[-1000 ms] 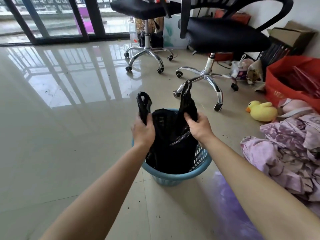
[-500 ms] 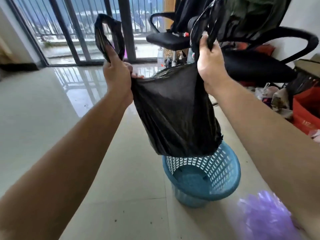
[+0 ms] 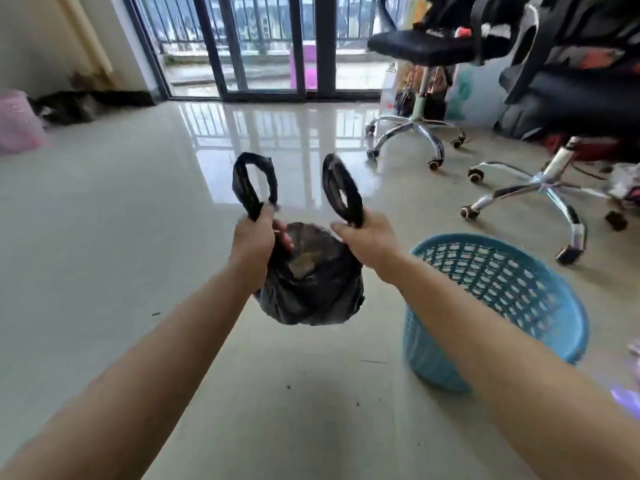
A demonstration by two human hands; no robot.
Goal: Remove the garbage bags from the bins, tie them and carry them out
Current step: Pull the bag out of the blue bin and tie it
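Note:
A black garbage bag [image 3: 308, 289] hangs in the air above the tiled floor, to the left of the blue mesh bin [image 3: 498, 306]. My left hand [image 3: 254, 239] grips the bag's left handle loop, which stands up above my fist. My right hand [image 3: 369, 237] grips the right handle loop the same way. The bag's mouth is open between my hands and some rubbish shows inside. The blue bin stands upright on the floor with no bag in it.
Two black office chairs [image 3: 419, 50] [image 3: 571, 95] on chrome wheeled bases stand at the back right. A pink bin [image 3: 17, 123] sits at the far left by the wall. Glass balcony doors [image 3: 263, 46] close off the back. Bare shiny floor spreads left and ahead.
The bag came up out of the blue bin, was held high in front of me, and now hangs lower and to the left of the bin. Both hands kept their hold on the handles.

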